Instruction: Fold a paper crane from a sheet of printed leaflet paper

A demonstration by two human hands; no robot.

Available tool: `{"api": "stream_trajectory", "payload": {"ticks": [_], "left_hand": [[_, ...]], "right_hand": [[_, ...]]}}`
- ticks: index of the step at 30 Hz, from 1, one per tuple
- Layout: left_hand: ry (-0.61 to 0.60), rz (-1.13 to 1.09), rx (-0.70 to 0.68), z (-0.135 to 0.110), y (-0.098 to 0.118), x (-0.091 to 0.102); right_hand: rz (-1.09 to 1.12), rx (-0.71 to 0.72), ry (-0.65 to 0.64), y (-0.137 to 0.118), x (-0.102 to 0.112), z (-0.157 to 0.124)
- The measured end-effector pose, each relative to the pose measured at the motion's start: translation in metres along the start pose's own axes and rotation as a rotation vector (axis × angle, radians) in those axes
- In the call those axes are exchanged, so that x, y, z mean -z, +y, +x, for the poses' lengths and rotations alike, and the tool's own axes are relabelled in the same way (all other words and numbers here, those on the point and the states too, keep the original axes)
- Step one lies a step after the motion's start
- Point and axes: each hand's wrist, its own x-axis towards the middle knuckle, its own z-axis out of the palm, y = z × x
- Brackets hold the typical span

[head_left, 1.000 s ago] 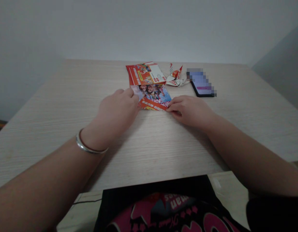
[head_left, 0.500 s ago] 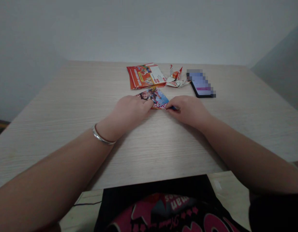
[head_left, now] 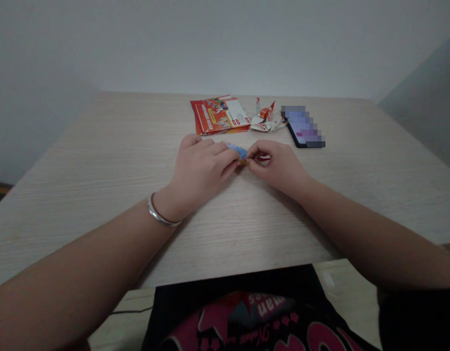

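A small, blue printed piece of paper [head_left: 237,150] lies between my hands over the middle of the table, mostly covered by them. My left hand [head_left: 206,163], a silver bangle at its wrist, is closed at the paper's left part, thumb and forefinger at its near edge. On the other side, my right hand [head_left: 274,161] pinches the paper's right end between thumb and fingertips. A thin yellowish edge of the paper shows between the two thumbs.
Just beyond my hands lies a stack of orange-red printed leaflets [head_left: 221,116]. Beside it is a folded red-and-white paper piece [head_left: 267,119] with pointed ends. A phone [head_left: 303,127], its screen blurred out, lies to the right on the pale wooden table [head_left: 111,146].
My left hand has shifted right and spread over the paper, hiding its picture. My right hand has moved slightly left, its fingertips now close to the left thumb. Less paper shows.
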Motion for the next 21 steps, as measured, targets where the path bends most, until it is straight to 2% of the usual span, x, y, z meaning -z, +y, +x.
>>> {"api": "stream_trajectory", "payload": {"ticks": [4,8,15,21], "left_hand": [[0.034,-0.067,0.035,-0.001,0.004,0.003],[0.040,-0.084,0.022,-0.002,0.005,0.002],[0.105,-0.102,0.042,-0.004,-0.002,0.005],[0.098,-0.146,0.113,-0.003,-0.007,0.012]], "right_hand": [[-0.034,0.081,0.001,-0.006,0.000,-0.001],[-0.067,0.080,-0.004,-0.006,-0.001,-0.001],[-0.032,0.096,0.021,0.004,0.004,0.003],[-0.055,0.114,0.034,0.012,0.013,0.001]]}}
